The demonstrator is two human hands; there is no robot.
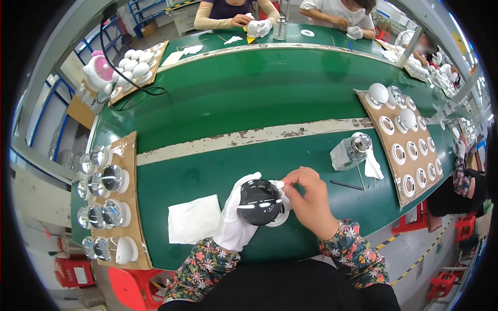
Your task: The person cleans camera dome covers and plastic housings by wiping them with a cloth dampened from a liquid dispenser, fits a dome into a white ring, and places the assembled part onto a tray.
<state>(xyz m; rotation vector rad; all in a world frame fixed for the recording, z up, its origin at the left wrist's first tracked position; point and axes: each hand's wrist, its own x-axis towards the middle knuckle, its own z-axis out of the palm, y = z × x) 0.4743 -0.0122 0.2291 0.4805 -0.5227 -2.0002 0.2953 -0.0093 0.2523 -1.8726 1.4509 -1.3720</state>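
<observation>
My left hand, in a white glove, holds a dark glossy dome with a white ring base, low over the green table. My bare right hand pinches a small piece of white cloth against the dome's right side. Left of my gloved hand lies a folded white cloth. A clear bottle with a metal top stands beyond my right hand, beside a crumpled white tissue and a dark thin stick.
A cardboard tray of shiny domes is at left; another with white rings and several bulbs is at right. A pale strip crosses the table. Across it, two people work with gloved hands; another person sits at far right.
</observation>
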